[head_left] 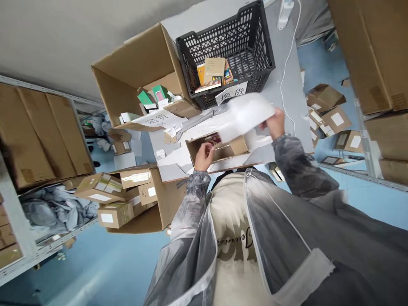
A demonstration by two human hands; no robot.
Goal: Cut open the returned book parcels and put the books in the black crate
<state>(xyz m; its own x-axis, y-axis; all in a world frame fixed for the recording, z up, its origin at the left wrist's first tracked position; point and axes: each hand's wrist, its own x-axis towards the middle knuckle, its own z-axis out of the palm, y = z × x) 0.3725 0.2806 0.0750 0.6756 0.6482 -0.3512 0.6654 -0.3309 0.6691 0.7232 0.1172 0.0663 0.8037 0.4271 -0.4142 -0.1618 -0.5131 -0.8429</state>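
In the head view, I stand at the near edge of a grey desk (301,142). My right hand (274,123) pinches the right edge of a white sheet (248,112) between thumb and bent fingers; the sheet is blurred, held over the right part of a small box (239,145). That box lies open at the near edge of the desk, in front of me. My left hand (204,157) is over its left part, half closed with the fingers curled, just beside a dark red item (214,138) inside; I cannot tell whether the fingers grip anything.

Beyond the box, on the far side, a black crate (259,80) holds a few books (214,71) and carries a paper sign (232,92) on its near side. Left of the crate, a big carton (134,59) holds green boxes (159,92). A white cable (283,76) runs along the right. Parcels (106,187) are heaped to the left of the desk.
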